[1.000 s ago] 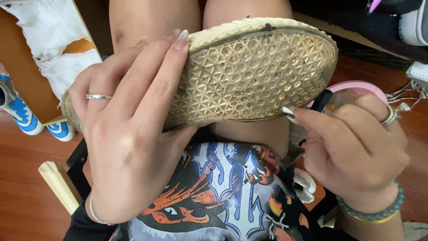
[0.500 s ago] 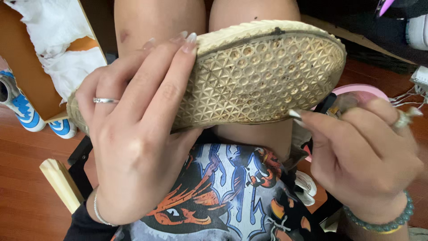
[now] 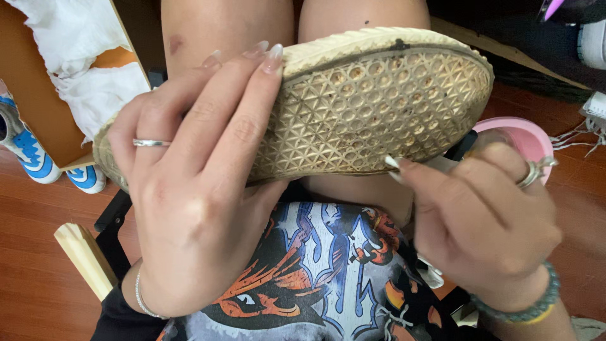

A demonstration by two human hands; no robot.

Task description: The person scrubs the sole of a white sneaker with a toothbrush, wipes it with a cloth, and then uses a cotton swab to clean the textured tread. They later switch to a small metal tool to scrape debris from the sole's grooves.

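Shoe, sole up, lies across a seated person's lap, above a printed shirt; the left hand grasps its heel end, the right hand curls at the sole's lower edge, its hold unclear; a blue-and-white sneaker beyond.

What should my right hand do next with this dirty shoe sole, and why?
Probably bring the right hand a touch closer so its fingertips meet the sole. The left hand already grips the shoe sole-up, grime sits in the tread, and the right hand hovers at its lower edge.
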